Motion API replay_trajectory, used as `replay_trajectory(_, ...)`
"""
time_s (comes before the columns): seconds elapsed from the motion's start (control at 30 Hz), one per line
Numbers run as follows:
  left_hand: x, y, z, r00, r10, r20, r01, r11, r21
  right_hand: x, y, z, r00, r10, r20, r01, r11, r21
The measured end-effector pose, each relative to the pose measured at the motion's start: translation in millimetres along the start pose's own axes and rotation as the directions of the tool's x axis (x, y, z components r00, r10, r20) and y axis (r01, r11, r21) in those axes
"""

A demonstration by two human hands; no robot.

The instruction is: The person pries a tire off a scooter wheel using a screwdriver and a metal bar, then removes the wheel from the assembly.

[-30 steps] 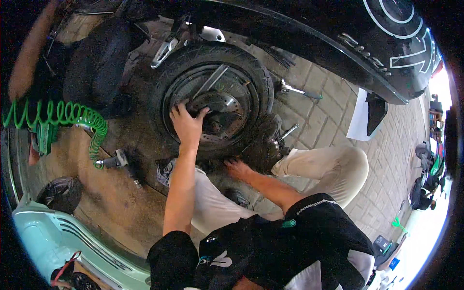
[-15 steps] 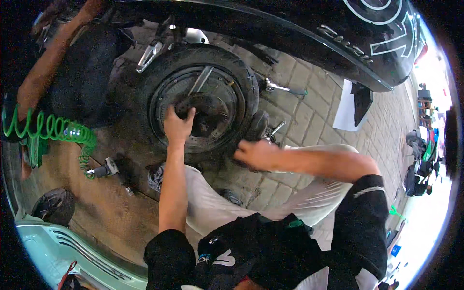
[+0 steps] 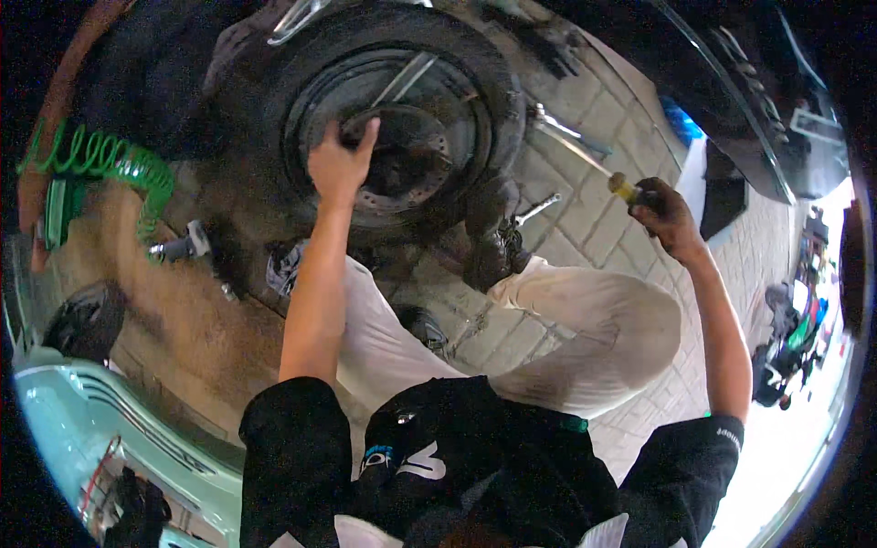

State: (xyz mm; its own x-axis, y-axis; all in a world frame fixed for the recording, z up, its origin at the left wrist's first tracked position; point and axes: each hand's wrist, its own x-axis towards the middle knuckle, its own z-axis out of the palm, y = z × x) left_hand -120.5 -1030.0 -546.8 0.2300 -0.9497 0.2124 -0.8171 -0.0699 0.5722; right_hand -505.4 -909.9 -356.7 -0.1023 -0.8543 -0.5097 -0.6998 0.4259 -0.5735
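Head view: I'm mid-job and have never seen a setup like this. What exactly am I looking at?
There's no robot: a person works bare-handed, seen from a downward-looking fisheye camera on their head, so straight edges bend near the rim. The left hand is at the brake disc of a wheel. The right hand grips a yellow-handled tool with a long metal shaft, probably a screwdriver. A spanner lies on the paving; a grey tool lies at the left, beside a green coiled hose. The arm at far left seems to be someone else's.
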Motion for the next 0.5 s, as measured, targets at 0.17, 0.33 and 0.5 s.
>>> replay_trajectory(0.17,0.0,6.2,0.7,0.976,-0.149,0.161,0.166,0.981,-0.098,22.3,10.1,17.2,0.992,-0.080,-0.098,0.086,0.994,0.066)
replay_trajectory(0.33,0.2,8.7,-1.6,0.966,-0.179,0.185,0.202,0.973,-0.114,49.5,34.1,20.9,0.976,-0.097,-0.193,0.126,0.981,0.147)
replay_trajectory(0.5,1.5,-7.1,7.1,0.998,-0.028,0.054,0.036,0.987,-0.155,71.2,37.5,22.3,0.958,-0.206,-0.199,0.204,0.979,-0.030)
